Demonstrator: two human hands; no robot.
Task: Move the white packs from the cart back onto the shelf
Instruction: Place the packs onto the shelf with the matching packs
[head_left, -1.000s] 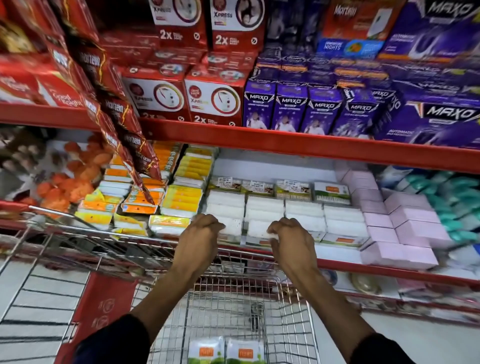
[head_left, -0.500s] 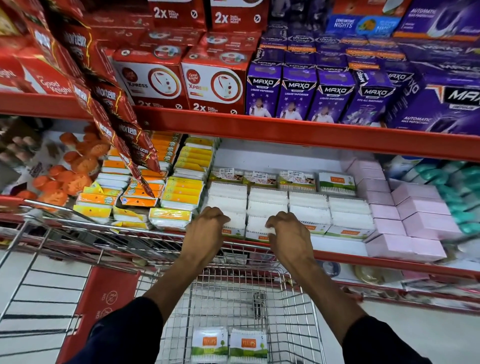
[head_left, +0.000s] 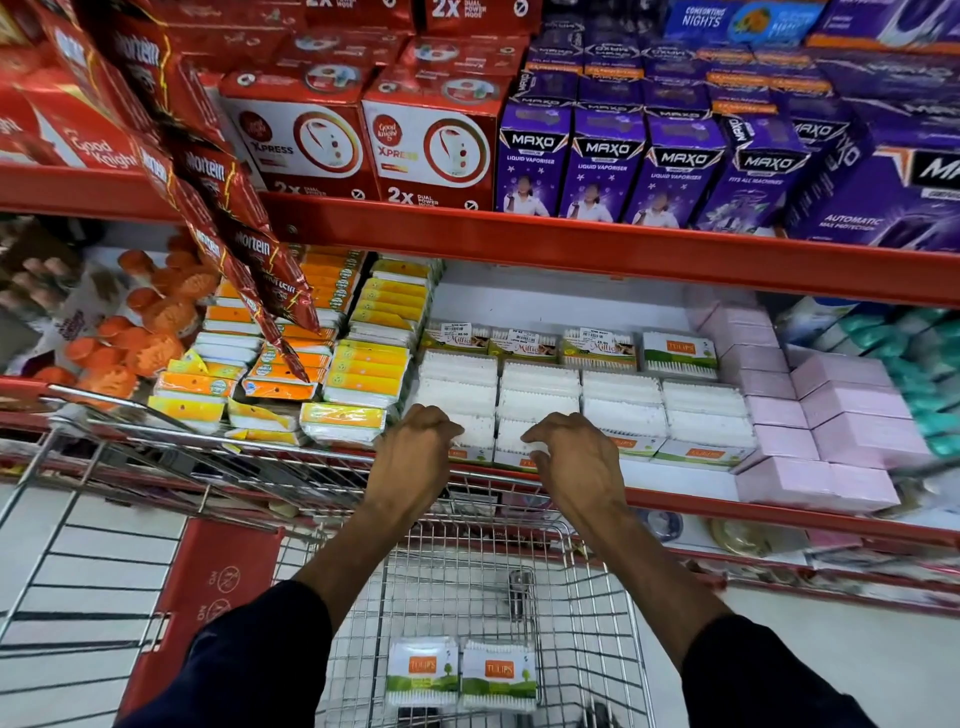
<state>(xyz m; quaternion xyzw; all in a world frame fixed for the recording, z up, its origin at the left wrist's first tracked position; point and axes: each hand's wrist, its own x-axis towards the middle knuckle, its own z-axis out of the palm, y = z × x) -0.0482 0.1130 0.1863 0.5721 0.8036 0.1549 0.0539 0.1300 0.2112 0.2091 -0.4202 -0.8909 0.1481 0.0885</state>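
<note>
packs white | shelf red | cart silver wire | boxes pink

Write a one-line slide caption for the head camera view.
Both hands, left and right, press white packs onto the shelf; two remain in the cart.

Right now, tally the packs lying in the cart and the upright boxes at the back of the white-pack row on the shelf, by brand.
Tulips packs in the cart: 2
Tulips box at the back of the row: 1
Millio boxes at the back of the row: 3
Total: 6
</note>
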